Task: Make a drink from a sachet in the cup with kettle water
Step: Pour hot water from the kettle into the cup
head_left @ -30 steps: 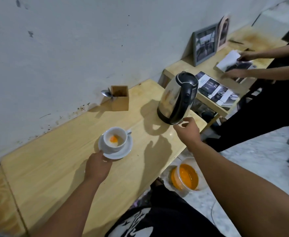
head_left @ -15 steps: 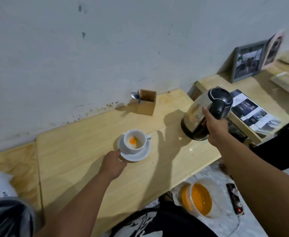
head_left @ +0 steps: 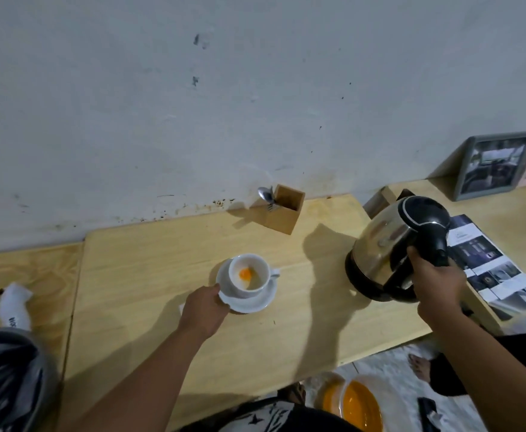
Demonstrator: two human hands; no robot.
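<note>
Fingers of the right hand (head_left: 439, 283) wrap closed around the kettle (head_left: 392, 244) handle for pouring, while left hand (head_left: 204, 310) fingers pinch the saucer (head_left: 249, 302) rim, steadying the cup (head_left: 249, 275) holding orange powder.

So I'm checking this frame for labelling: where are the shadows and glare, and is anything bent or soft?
Head view: hard shadows of both arms and the kettle fall across the table; glare streaks the kettle's steel; wide-angle distortion bows the table edge; the corners look soft.
</note>
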